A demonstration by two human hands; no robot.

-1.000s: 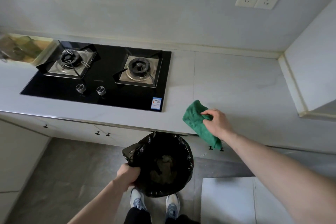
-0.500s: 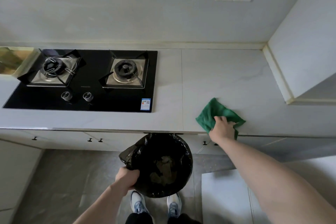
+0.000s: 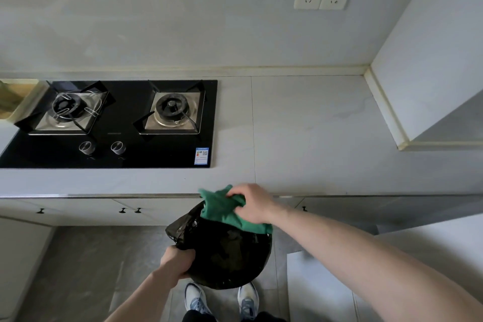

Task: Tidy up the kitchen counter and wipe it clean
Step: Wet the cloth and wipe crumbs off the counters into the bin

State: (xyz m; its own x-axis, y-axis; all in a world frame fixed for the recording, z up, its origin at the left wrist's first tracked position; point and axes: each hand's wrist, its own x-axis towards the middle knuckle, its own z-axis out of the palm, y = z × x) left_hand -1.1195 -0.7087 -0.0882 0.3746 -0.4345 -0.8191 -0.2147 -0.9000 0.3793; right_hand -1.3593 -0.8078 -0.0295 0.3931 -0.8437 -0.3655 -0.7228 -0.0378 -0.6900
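Note:
My right hand grips a crumpled green cloth at the front edge of the pale grey counter. The cloth hangs off the edge, over the open mouth of a black bin bag. My left hand holds that bag by its near-left rim, below counter height. The inside of the bag is too dark to make out.
A black two-burner gas hob is set into the counter at the left. A white wall block juts in at the right. Cabinet doors with small dark knobs run under the counter. A pale slab lies on the floor at right.
My right hand has dragged the green cloth leftward along the counter and off its front edge, so it now hangs over the bag. My left hand keeps its hold on the bag's rim.

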